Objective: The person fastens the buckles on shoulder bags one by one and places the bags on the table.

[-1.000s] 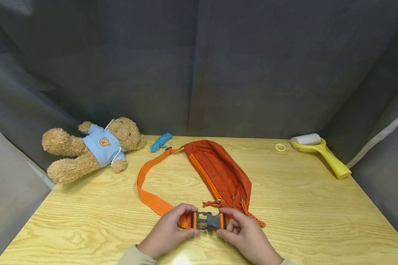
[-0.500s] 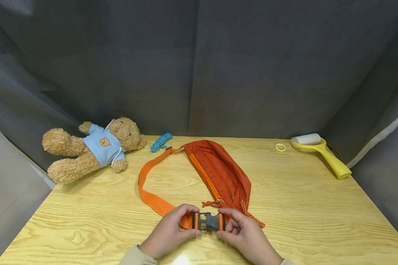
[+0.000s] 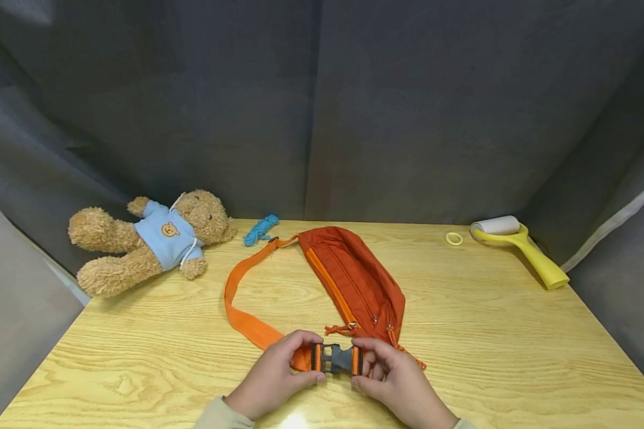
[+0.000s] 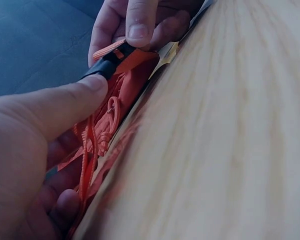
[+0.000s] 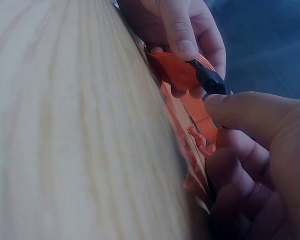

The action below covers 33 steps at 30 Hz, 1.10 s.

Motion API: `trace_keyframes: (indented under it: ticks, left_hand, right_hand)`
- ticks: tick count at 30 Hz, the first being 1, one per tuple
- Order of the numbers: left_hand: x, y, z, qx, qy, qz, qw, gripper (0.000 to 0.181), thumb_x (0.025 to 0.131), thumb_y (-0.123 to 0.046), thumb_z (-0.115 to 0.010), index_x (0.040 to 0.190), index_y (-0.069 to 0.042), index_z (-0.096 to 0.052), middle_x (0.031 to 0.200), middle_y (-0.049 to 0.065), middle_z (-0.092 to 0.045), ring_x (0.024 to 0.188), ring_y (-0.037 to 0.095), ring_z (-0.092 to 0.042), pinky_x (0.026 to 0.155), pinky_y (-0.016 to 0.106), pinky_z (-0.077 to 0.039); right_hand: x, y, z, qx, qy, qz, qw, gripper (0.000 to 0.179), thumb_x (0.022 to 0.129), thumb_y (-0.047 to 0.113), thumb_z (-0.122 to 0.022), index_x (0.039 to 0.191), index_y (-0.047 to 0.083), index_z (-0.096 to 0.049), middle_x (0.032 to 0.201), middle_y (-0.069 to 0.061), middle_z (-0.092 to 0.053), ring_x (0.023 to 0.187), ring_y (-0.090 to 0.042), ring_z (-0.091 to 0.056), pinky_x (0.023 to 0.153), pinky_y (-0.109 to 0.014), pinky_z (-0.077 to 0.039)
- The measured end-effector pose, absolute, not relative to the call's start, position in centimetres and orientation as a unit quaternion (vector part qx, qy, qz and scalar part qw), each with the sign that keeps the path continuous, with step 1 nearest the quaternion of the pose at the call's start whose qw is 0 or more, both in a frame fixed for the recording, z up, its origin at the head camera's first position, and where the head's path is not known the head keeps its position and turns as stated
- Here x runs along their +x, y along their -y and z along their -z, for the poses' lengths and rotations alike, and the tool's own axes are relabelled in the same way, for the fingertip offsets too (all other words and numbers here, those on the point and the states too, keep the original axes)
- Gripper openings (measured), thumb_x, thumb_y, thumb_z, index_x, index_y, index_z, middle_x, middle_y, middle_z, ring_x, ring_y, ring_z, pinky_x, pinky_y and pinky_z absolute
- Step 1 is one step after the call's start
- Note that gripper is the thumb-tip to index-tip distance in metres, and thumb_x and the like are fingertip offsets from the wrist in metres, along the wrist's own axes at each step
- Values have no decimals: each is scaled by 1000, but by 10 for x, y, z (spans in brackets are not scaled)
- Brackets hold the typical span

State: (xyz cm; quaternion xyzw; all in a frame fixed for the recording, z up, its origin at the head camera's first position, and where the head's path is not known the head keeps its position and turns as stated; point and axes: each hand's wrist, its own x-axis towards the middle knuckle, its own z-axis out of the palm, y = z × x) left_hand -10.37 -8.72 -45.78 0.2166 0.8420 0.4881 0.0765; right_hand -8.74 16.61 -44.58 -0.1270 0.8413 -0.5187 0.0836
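Close to the table's front edge, my two hands hold a black side-release buckle [image 3: 341, 359] on the orange belt of a red-orange waist bag [image 3: 354, 277]. The pronged half is pinched between the thumb and fingers of my left hand [image 3: 276, 372]. My right hand [image 3: 397, 381] pinches the socket half, its other fingers curled beneath. The prongs sit in the socket, and their open frame still shows on the left. From the left hand the orange strap [image 3: 241, 319] loops back to the bag's far end. In the right wrist view, both thumbs press close to the buckle [image 5: 211, 80].
A teddy bear [image 3: 166, 244] in a blue top lies at the back left, beside a bundle of blue cord [image 3: 260, 230]. Toward the back right are a yellow ring [image 3: 453, 239] and a yellow-handled lint roller [image 3: 531, 253]. Dark cloth [image 3: 408, 107] hangs behind the table.
The right hand has shifted slightly left, bringing the socket half closer over the prongs. The bag's near end moved slightly left with it. The left hand has barely moved.
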Motion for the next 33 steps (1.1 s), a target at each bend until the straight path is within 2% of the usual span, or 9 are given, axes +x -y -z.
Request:
trace_keyframes:
  ticks: [7, 17, 33]
  left_hand:
    - [-103, 86, 457, 213, -847, -482, 78, 50, 84, -33, -82, 128, -21, -60, 120, -9, -64, 104, 8, -61, 90, 29, -52]
    - [-104, 86, 457, 215, -836, -498, 81, 49, 85, -33, -82, 128, -22, -61, 119, -8, -65, 101, 8, -62, 86, 27, -53]
    - [-102, 86, 455, 215, -837, -498, 72, 49, 84, -34, -82, 129, -25, -63, 122, -9, -65, 104, 8, -62, 86, 27, -52]
  right_hand:
    - [-86, -164, 447, -123, -843, 521, 62, 53, 80, 11, -85, 130, 8, -65, 91, 0, -60, 67, -8, -54, 57, -24, -49]
    - [-86, -164, 448, -132, -851, 506, 44, 53, 81, 10, -85, 130, 8, -66, 91, 3, -59, 67, -6, -54, 56, -23, -48]
    - [-86, -166, 447, -163, -848, 505, 22, 54, 82, 12, -84, 133, 9, -65, 85, 3, -56, 70, -6, -55, 59, -23, -50]
